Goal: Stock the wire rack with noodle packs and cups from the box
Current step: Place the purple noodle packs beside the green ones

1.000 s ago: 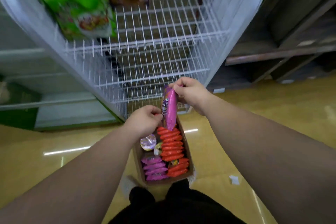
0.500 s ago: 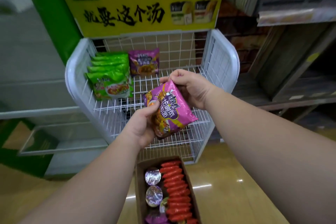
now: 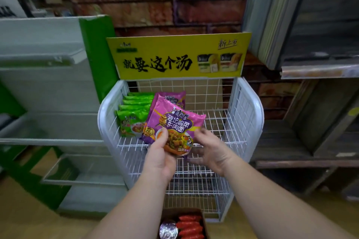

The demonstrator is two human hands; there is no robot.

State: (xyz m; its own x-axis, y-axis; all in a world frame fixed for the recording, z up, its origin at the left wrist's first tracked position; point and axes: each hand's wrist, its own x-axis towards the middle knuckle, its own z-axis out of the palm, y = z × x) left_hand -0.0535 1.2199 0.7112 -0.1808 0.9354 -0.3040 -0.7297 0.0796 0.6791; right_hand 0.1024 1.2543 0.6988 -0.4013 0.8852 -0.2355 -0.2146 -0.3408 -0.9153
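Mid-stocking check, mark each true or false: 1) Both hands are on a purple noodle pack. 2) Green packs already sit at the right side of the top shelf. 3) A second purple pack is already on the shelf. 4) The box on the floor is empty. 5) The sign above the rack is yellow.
1) True: the left hand pinches the purple noodle pack and the right hand supports its lower edge.
2) False: the green packs sit at the left side of the wire rack.
3) True: the second purple pack stands behind the held one.
4) False: the box holds red packs and a foil-lidded cup.
5) True: the yellow sign.
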